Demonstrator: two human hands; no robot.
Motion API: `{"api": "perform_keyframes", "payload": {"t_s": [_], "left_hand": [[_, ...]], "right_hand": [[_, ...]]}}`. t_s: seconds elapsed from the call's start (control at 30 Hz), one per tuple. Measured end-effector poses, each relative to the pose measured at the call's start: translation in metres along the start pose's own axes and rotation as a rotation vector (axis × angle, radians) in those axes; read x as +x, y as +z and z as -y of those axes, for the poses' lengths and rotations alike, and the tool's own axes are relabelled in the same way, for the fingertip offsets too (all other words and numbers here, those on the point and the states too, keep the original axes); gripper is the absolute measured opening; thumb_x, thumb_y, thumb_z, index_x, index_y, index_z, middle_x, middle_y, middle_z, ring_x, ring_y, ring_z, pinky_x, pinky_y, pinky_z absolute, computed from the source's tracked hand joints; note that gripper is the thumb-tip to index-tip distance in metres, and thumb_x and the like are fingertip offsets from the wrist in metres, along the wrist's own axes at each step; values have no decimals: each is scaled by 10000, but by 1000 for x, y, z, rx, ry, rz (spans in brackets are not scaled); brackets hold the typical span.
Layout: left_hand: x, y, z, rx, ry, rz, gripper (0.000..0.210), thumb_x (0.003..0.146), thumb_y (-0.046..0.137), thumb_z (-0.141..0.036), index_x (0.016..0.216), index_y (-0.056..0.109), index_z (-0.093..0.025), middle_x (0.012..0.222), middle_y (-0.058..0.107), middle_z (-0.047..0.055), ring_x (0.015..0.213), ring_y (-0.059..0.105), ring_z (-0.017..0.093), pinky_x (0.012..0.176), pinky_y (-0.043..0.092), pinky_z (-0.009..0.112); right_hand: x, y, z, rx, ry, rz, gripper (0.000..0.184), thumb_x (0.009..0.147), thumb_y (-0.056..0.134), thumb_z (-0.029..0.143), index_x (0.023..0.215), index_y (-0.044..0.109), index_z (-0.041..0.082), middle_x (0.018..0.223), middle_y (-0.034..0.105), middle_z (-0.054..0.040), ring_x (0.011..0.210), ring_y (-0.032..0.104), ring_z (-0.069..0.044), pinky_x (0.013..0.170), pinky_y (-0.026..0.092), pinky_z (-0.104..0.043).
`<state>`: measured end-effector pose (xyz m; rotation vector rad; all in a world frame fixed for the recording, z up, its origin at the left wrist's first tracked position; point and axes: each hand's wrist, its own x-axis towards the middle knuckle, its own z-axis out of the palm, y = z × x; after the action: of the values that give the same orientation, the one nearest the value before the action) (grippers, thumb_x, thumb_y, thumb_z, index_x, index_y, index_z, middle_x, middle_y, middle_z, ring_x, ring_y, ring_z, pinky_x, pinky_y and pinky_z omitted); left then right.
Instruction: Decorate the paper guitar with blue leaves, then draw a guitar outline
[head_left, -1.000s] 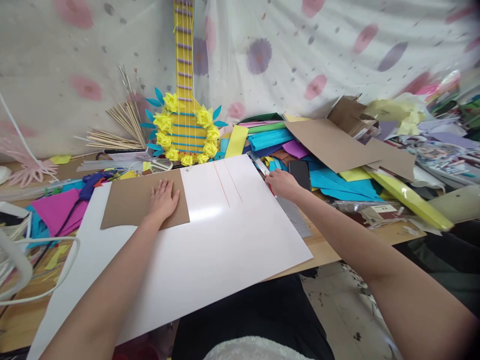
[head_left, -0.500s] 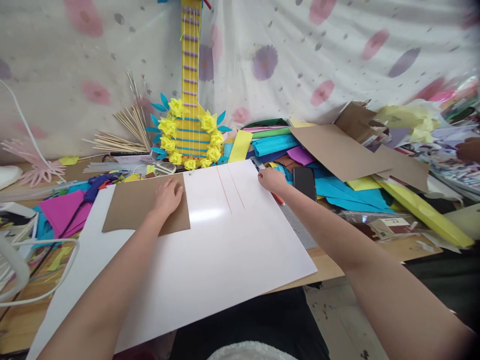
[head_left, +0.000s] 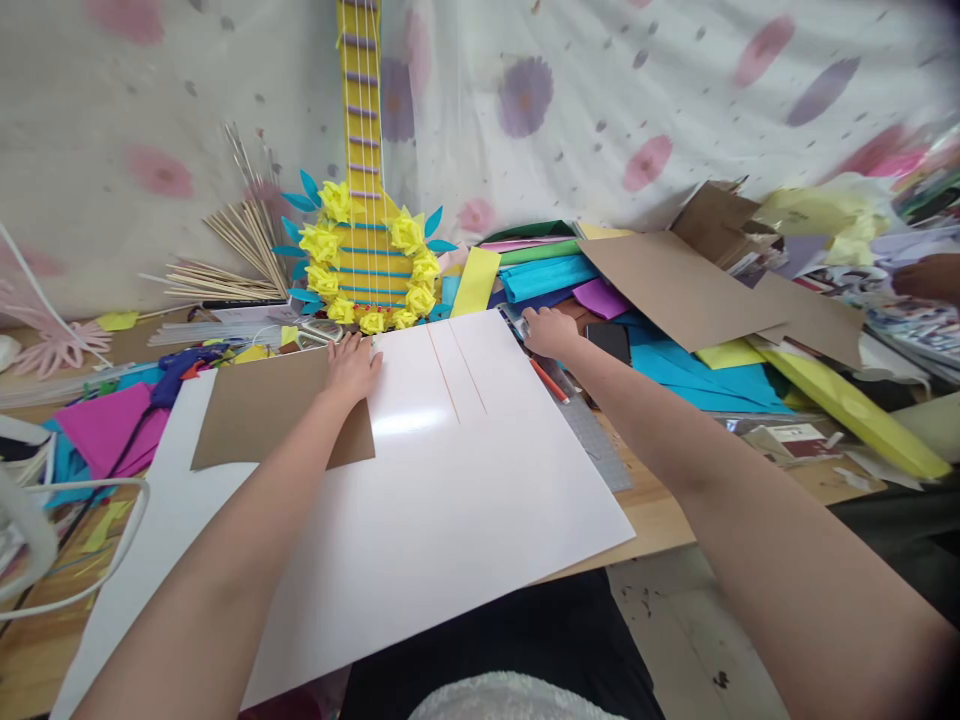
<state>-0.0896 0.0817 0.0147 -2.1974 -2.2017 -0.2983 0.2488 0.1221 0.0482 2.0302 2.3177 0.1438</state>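
Note:
A large white board [head_left: 450, 520] lies tilted across the desk in front of me, with two thin reddish lines drawn near its far edge. On its left part rests a piece of brown cardboard [head_left: 255, 410]. My left hand [head_left: 354, 372] lies flat, fingers apart, over the cardboard's far right corner. My right hand [head_left: 551, 332] is at the board's far right corner, its fingers curled down over small items; their tips and whatever they grip are hidden. Just below it are an orange pen [head_left: 551, 382] and a translucent grey ruler-like sheet [head_left: 600, 450] along the board's edge.
A yellow paper guitar [head_left: 367, 250] with yellow flowers stands against the curtain. Wooden sticks [head_left: 240, 255] are to its left. Coloured paper [head_left: 547, 278], a dark phone [head_left: 609, 342] and brown card [head_left: 675, 285] pile up at right. Another person's hand [head_left: 930, 278] shows at far right.
My left hand has slid right and away from me to the cardboard's corner. My right hand has shifted slightly right, off the board's edge, uncovering more of the orange pen. The view has shifted a little.

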Motion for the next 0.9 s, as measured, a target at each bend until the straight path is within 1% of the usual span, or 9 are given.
{"api": "perform_keyframes", "payload": {"t_s": [0.13, 0.23, 0.33, 0.43, 0.57, 0.63, 0.73, 0.8, 0.9], "left_hand": [[-1, -3, 7, 4, -9, -28, 537, 894, 295, -353, 1336, 463, -98, 1439, 403, 155, 1378, 272, 288, 1140, 138, 498], [-5, -1, 7, 6, 17, -17, 530, 896, 288, -347, 1335, 463, -107, 1445, 398, 147, 1377, 277, 276, 1141, 142, 494], [-7, 3, 3, 9, 26, 26, 541, 897, 288, -352, 1347, 445, -96, 1459, 377, 149, 1385, 263, 272, 1146, 132, 487], [-6, 4, 0, 20, 5, 55, 578, 894, 301, -375, 1385, 393, -84, 1481, 337, 153, 1399, 229, 280, 1148, 117, 489], [-6, 6, 2, 17, -47, 112, 653, 890, 303, -429, 1444, 286, -84, 1515, 265, 142, 1419, 162, 286, 1148, 80, 508], [-7, 8, 3, -6, -83, 110, 696, 888, 295, -454, 1463, 219, -70, 1520, 247, 148, 1424, 143, 283, 1144, 85, 521], [-10, 11, 4, -40, -108, 73, 742, 880, 300, -466, 1472, 148, -44, 1512, 256, 170, 1424, 144, 281, 1143, 87, 526], [-10, 12, 4, -53, -110, 68, 757, 875, 306, -473, 1474, 134, -43, 1512, 256, 170, 1424, 144, 279, 1145, 77, 520], [-11, 11, 5, -61, -124, 79, 780, 868, 312, -496, 1473, 131, -38, 1517, 241, 169, 1427, 132, 278, 1148, 68, 515]], "right_hand": [[5, 5, 0, -14, 58, 14, 406, 801, 463, 168, 1200, 452, 94, 1063, 625, -212, 1044, 579, -324, 798, 453, -398], [8, 6, -3, 0, 77, 4, 373, 837, 445, 218, 1193, 439, 105, 1057, 630, -211, 1047, 580, -331, 804, 445, -419], [10, 6, -1, 17, 52, 51, 456, 809, 527, 322, 1204, 422, 120, 1071, 627, -204, 1029, 586, -337, 805, 440, -432], [10, 4, 3, -17, 46, 59, 530, 757, 596, 328, 1206, 422, 108, 1065, 620, -205, 1017, 580, -333, 797, 432, -410], [7, 3, -4, -86, 63, -24, 399, 814, 506, 243, 1192, 474, 116, 1128, 567, -216, 1080, 503, -331, 784, 399, -380], [6, 4, -11, -133, 19, -97, 340, 854, 412, 190, 1169, 519, 124, 1175, 523, -214, 1110, 455, -327, 789, 375, -376], [6, 6, -18, -208, -153, -175, 350, 853, 353, 141, 1111, 587, 122, 1172, 501, -194, 1111, 418, -307, 821, 345, -378], [8, 8, -16, -242, -250, -138, 345, 823, 399, 163, 1091, 612, 119, 1156, 510, -181, 1091, 415, -295, 832, 339, -373], [14, 11, -7, -273, -271, -24, 363, 780, 454, 182, 1091, 624, 106, 1150, 529, -177, 1059, 428, -282, 826, 347, -363]]}}
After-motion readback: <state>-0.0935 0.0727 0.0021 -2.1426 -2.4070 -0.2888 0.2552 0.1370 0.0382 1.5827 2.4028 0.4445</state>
